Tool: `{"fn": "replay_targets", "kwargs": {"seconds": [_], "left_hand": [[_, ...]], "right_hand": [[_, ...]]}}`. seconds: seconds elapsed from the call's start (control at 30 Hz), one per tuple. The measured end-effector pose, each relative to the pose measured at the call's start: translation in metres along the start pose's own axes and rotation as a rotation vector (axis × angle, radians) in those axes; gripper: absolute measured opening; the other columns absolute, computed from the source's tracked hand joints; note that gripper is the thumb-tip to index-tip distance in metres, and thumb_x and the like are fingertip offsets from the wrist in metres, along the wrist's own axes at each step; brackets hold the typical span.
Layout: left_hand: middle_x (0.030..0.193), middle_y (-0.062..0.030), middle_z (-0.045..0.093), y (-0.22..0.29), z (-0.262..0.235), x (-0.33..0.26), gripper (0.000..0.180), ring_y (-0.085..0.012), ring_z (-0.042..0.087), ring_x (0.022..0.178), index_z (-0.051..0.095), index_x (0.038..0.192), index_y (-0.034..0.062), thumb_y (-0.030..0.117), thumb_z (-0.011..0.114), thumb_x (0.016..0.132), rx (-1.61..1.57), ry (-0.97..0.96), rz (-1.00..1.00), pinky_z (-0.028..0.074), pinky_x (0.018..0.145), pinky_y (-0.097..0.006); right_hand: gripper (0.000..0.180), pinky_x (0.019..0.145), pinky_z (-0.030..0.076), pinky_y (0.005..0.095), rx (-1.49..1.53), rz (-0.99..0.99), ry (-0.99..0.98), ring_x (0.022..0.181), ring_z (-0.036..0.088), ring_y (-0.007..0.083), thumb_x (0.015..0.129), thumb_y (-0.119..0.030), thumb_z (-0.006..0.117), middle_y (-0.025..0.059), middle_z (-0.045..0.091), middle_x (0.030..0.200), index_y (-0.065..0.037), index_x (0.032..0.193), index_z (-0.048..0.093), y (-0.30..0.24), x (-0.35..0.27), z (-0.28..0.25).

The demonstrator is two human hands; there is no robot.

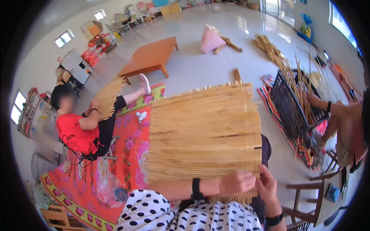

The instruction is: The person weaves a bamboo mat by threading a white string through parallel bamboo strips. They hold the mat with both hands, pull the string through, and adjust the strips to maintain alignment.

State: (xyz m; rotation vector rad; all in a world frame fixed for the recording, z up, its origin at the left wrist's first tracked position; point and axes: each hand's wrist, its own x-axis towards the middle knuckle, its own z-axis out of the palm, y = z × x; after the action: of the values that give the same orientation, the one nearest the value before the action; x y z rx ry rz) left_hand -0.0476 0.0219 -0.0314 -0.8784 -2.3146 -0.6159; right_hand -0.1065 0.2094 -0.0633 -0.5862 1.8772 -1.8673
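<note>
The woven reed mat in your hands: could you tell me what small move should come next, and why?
Probably work the loose reed ends at the near right corner tight. Both hands, left and right, pinch the woven reed mat at its lower right edge, where the reed tips stick out unevenly.

Floor (216,65): pale, glossy, with window glare toward the top centre. Low table (149,57): orange-brown wood, upper centre-left. Rug (129,154): red with a floral pattern, lower left. Striped mat (281,123): right of centre. Windows (64,38): small and bright, along the left wall; a larger one (341,23) upper right. Wooden chairs (316,200): lower right. Shelves (32,111): cluttered, far left.
</note>
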Motion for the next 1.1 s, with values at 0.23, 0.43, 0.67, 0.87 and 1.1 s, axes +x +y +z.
{"fn": "replay_targets", "kwargs": {"seconds": [0.23, 0.43, 0.67, 0.87, 1.1], "left_hand": [[0.073, -0.0071, 0.054, -0.019, -0.007, 0.014, 0.010, -0.0241, 0.058, 0.066, 0.060, 0.078, 0.0053, 0.009, 0.068, 0.074, -0.149, -0.030, -0.152, 0.048, 0.056, -0.036], [0.078, -0.0069, 0.059, -0.014, -0.018, 0.011, 0.012, -0.0252, 0.061, 0.068, 0.066, 0.083, 0.0039, 0.004, 0.075, 0.076, -0.250, -0.014, -0.297, 0.050, 0.059, -0.035], [0.081, -0.0084, 0.058, -0.008, -0.008, 0.003, 0.015, -0.0250, 0.060, 0.072, 0.064, 0.085, 0.0031, 0.004, 0.075, 0.075, -0.083, -0.034, -0.236, 0.051, 0.062, -0.035], [0.076, -0.0072, 0.050, -0.011, -0.006, 0.009, 0.008, -0.0236, 0.056, 0.069, 0.058, 0.079, 0.0044, 0.009, 0.065, 0.078, -0.019, -0.056, -0.166, 0.049, 0.059, -0.034], [0.071, -0.0067, 0.046, -0.018, -0.008, 0.017, 0.006, -0.0223, 0.053, 0.065, 0.055, 0.074, 0.0050, 0.010, 0.058, 0.074, -0.044, -0.152, -0.054, 0.047, 0.056, -0.033]], "right_hand": [[0.050, 0.086, 0.050, 0.0244, -0.033, 0.062, 0.020, 0.101, 0.059, 0.0094, 0.089, 0.009, 0.059, 0.0047, 0.061, 0.122, 0.001, 0.138, 0.051, -0.008, 0.008, 0.002], [0.048, 0.069, 0.048, 0.0191, -0.005, 0.053, 0.033, 0.079, 0.053, 0.0013, 0.090, 0.007, 0.060, 0.0005, 0.062, 0.115, -0.004, 0.136, 0.055, -0.020, 0.012, 0.007], [0.047, 0.068, 0.047, 0.0183, 0.005, 0.023, 0.056, 0.077, 0.050, 0.0008, 0.090, 0.007, 0.059, -0.0037, 0.055, 0.098, -0.007, 0.135, 0.057, -0.015, 0.010, 0.011], [0.047, 0.068, 0.046, 0.0182, 0.040, 0.075, 0.066, 0.077, 0.049, 0.0011, 0.090, 0.007, 0.060, -0.0043, 0.052, 0.092, -0.009, 0.134, 0.058, -0.024, 0.007, 0.013], [0.046, 0.066, 0.045, 0.0181, 0.014, 0.095, 0.059, 0.074, 0.048, 0.0008, 0.090, 0.007, 0.060, -0.0055, 0.052, 0.086, -0.009, 0.133, 0.058, -0.027, 0.008, 0.011]]}}
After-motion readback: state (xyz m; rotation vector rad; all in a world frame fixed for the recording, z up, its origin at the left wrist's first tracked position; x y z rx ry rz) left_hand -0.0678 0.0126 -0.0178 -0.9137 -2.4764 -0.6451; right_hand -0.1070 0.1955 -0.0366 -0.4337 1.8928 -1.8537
